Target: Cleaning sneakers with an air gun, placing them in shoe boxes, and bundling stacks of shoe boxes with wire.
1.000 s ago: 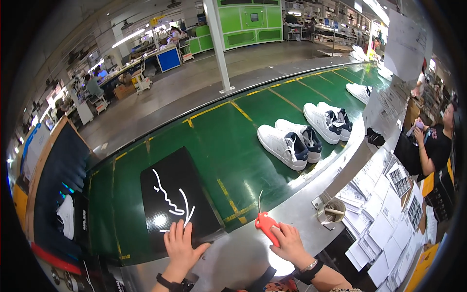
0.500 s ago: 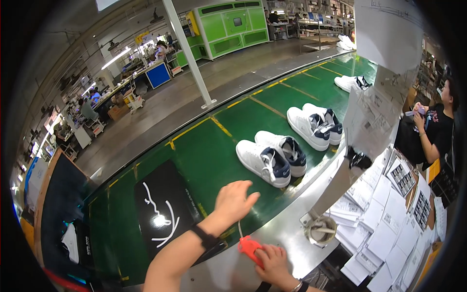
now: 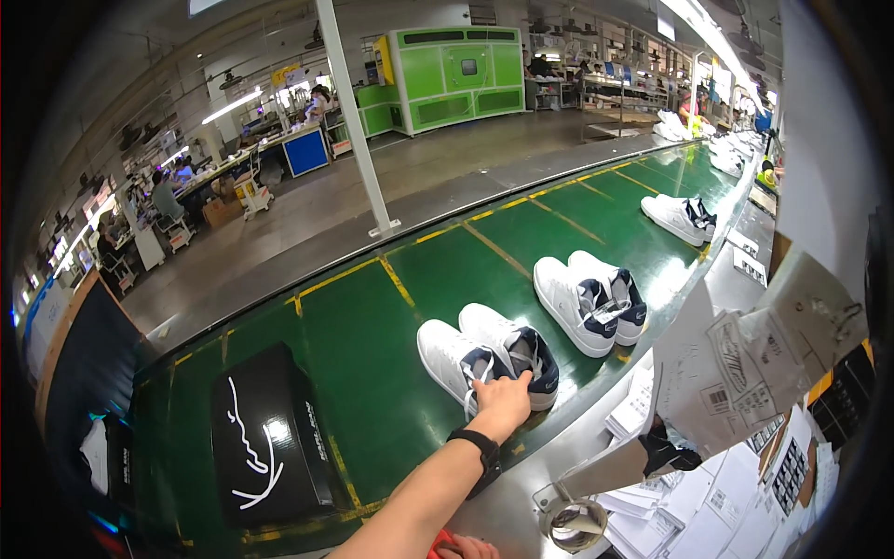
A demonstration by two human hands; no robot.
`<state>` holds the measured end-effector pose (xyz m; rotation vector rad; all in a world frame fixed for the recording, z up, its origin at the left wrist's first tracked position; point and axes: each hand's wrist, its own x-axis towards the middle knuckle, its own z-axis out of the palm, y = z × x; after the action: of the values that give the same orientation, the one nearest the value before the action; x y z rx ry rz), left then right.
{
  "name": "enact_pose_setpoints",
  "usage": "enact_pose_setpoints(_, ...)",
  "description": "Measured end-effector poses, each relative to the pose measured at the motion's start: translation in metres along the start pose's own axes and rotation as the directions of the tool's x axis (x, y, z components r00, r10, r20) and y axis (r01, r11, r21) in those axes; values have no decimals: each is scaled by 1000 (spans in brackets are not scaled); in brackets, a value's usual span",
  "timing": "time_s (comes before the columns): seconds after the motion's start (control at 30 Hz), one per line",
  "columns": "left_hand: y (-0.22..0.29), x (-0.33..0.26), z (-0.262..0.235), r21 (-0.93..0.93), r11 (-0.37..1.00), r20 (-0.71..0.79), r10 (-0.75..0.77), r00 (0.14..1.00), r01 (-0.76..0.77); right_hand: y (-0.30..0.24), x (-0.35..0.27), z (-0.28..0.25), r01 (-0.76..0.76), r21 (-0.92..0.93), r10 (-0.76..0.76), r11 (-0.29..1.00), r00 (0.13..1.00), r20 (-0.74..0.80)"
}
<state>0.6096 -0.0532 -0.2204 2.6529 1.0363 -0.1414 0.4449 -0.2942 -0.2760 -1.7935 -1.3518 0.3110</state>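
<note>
A pair of white sneakers [image 3: 453, 352] with navy heels and white laces stands on the green conveyor belt. My left hand [image 3: 503, 406], with a black band at the wrist, is closed at the heel collars of this pair, its fingers hooked over the edges. The hand covers much of the nearer shoe's heel. At the lower edge, my right hand [image 3: 468, 548] is curled round a red plastic hand tool [image 3: 440, 542], mostly hidden behind my left forearm. To the left lies a black shoebox [image 3: 270, 438] with a white scrawled line on its lid.
Another pair of white sneakers [image 3: 570, 296] stands farther along the belt, and more white shoes [image 3: 672, 220] beyond. A metal cup [image 3: 574, 527] sits at the bench edge near stacks of white papers [image 3: 684, 522]. Hanging sheets [image 3: 745, 354] block part of the right side.
My left hand has moved forward from above the belt's near edge onto the nearest sneakers. The view has shifted; my right hand with the red tool now shows only at the lower edge.
</note>
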Motion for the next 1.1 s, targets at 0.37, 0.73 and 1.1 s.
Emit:
enact_pose_setpoints(0.37,-54,-32,-35,109,990,127,76,989,-90,10,14,-14,10,61,-10,998,1000,11)
enact_pose_setpoints(0.73,-124,-79,-59,-166,970,165,-148,975,176,8,18,-34,52,13,-52,999,997,48)
enact_pose_setpoints(1.1,-112,-92,-3,-132,982,-273,-170,947,139,22,18,-23,110,-180,-81,977,983,163)
